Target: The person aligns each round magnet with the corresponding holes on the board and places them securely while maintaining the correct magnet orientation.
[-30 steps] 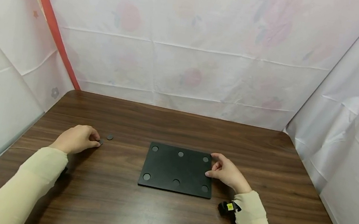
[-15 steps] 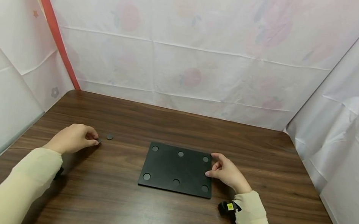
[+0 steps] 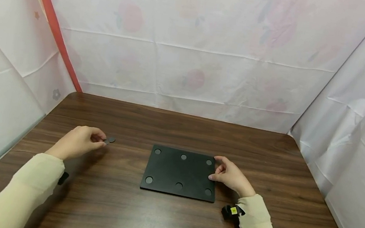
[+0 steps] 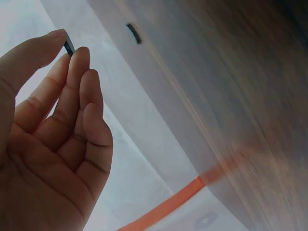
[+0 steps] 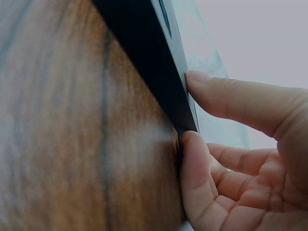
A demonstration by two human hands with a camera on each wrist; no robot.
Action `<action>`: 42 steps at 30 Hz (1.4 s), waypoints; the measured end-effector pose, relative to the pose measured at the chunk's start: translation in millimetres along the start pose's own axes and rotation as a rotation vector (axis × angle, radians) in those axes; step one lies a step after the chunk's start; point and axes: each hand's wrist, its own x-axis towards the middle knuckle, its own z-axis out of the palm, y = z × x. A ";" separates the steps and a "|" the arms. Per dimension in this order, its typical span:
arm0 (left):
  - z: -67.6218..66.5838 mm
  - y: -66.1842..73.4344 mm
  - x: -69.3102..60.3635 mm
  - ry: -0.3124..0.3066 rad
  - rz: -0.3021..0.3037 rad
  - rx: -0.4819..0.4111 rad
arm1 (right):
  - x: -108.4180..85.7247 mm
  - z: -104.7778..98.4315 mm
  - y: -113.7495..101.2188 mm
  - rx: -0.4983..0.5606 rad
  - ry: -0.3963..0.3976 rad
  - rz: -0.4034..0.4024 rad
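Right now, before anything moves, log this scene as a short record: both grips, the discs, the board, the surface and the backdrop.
Left grip: pinches a small dark disc between thumb and fingers
Loose disc: on the table, just past the left fingertips
Right grip: holds the right edge of the black board, thumb on top
Board markings: six round spots, two rows of three; filled or hollow unclear
Surface: brown, wood-grained
Backdrop: white cloth with faint pink prints
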 end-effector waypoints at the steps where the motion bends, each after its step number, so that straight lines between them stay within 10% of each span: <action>1: 0.3 1.4 -0.4 0.003 0.000 -0.010 | 0.1 0.3 0.0 -0.002 0.000 -0.001; 22: 26.4 58.9 -2.6 0.025 0.049 -0.221 | -0.6 -0.8 0.5 -0.013 -0.006 -0.010; 42: 72.3 132.2 2.1 -0.137 0.241 -0.344 | -2.8 -1.1 -1.7 -0.002 -0.010 -0.011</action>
